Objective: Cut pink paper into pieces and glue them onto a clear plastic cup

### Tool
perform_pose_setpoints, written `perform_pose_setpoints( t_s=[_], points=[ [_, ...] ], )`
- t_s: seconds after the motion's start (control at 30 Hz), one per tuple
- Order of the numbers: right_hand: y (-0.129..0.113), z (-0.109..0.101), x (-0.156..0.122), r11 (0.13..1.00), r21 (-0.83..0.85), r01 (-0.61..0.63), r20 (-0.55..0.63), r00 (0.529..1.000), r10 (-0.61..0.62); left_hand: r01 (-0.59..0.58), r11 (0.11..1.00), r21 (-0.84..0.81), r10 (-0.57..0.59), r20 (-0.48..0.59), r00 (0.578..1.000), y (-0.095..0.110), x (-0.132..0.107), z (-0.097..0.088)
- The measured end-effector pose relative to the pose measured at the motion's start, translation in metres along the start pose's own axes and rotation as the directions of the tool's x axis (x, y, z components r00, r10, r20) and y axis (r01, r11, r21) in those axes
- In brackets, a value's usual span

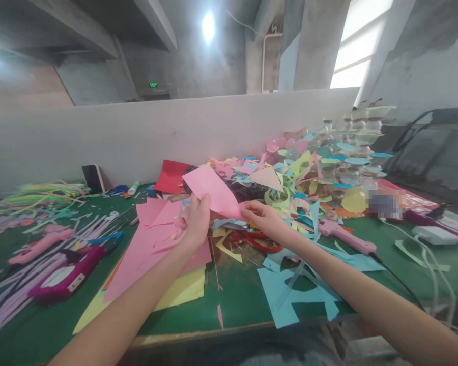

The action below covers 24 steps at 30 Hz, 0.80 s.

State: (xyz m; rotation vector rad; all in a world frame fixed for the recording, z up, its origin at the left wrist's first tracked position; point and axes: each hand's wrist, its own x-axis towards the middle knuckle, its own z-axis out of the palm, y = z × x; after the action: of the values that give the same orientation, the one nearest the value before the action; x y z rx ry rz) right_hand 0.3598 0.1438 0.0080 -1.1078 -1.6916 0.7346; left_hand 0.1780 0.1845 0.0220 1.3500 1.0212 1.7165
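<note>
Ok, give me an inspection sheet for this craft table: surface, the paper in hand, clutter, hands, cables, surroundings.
Surface: green table, mostly covered with paper.
Job's things: pink paper sheet held up between both hands; more pink sheets lying under them.
Clutter: heap of coloured paper scraps, blue offcuts, yellow sheet, pink glue gun, phone leaning on the wall.
Grips: left hand shut on the sheet's lower edge; right hand pinching its right corner.
Cables: black cord from the glue gun; white cord at right.
Surroundings: white partition wall, concrete pillars, bright window.
</note>
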Motion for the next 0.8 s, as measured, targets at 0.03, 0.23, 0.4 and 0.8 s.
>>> perform_pose_setpoints(
  t_s=[0.03,0.23,0.4,0.8],
  points=[
    [0.0,0.001,0.0,0.999,0.029,-0.025,0.006,1.0,0.025,0.003,1.0,0.004,-0.003,0.017,1.0,0.001,-0.002,0.001],
    [-0.004,0.005,0.0,0.995,0.075,-0.073,-0.026,0.997,0.075,-0.064,0.989,0.135,0.052,0.09,0.995,0.01,-0.012,0.002],
    [0.001,0.005,0.0,1.0,-0.014,0.016,-0.029,0.999,-0.016,-0.016,0.99,0.138,0.01,0.042,0.999,0.009,-0.012,0.003],
    [-0.007,0.002,-0.012,0.737,-0.475,0.481,0.199,0.874,-0.443,0.108,0.991,-0.08,-0.102,0.073,0.992,0.012,-0.008,0.008]
  ],
)
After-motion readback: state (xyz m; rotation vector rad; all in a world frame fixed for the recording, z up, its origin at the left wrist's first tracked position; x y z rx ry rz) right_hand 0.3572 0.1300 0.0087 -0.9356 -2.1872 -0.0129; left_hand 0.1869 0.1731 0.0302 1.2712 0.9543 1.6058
